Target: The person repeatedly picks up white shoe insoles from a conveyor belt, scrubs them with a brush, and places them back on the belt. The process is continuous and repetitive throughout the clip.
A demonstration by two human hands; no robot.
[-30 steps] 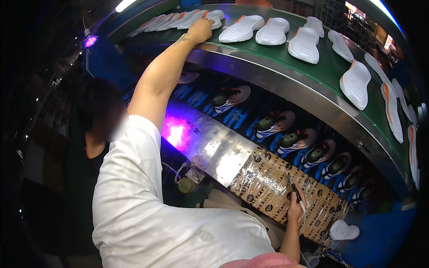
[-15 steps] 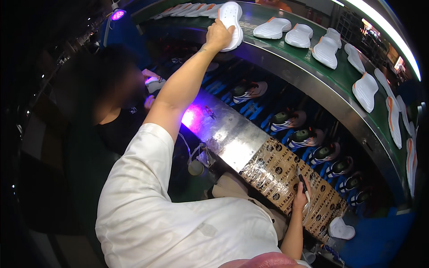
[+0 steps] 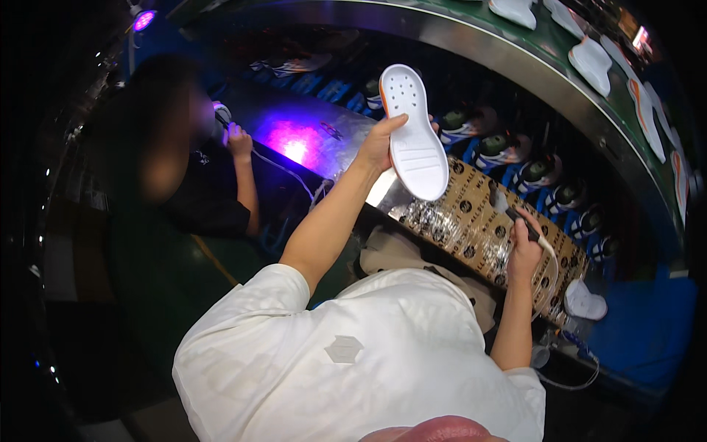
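A white shoe sole [image 3: 420, 151] with orange along its edge is in my left hand [image 3: 378, 144], held up above the worktable. The thumb presses on its face, which has small holes toward the upper end and ridges lower down. My right hand [image 3: 523, 254] is closed round a black-handled brush [image 3: 502, 202] with a pale tube running back from it. The brush tip is over the patterned brown covering [image 3: 482, 221] on the table, apart from the sole.
Several shoe uppers [image 3: 537, 171] stand in a row on the blue rack behind the table. More white soles [image 3: 591, 65] lie on the curved green conveyor [image 3: 549, 33]. Another white sole [image 3: 585, 300] rests at the table's right end. A co-worker [image 3: 213, 184] works at the left beside purple light.
My left hand has brought the sole off the conveyor, down and nearer to me. My right hand has lifted the brush, its tip now pointing up and left. The co-worker's hand has moved.
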